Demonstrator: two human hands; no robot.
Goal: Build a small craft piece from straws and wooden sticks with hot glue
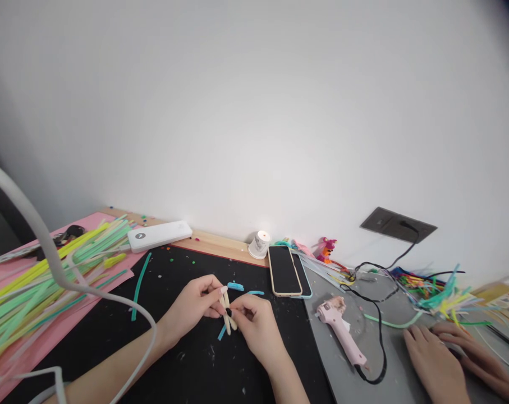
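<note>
Over the black mat [182, 359], my left hand [191, 308] pinches cream pipe cleaner pieces [227, 324] between thumb and fingertips. From the other side, my right hand [256, 325] has its thumb and fingers closed on the same pieces. A small black bit [229, 312] shows between the two hands; whether it is attached I cannot tell. Just beyond the fingers lies a folded blue pipe cleaner [235, 286]. Another blue piece [221, 333] pokes out below the cream ones. A teal pipe cleaner [140, 286] rests on the mat to the left.
Many pipe cleaners [35, 297] lie on pink paper at left, near a white power bank [159, 236]. A white cable [39, 235] crosses the left foreground. Behind stand a paper cup [259, 245] and phones [284, 272]. At right are a pink glue gun [342, 334] and another person's hands [439, 356].
</note>
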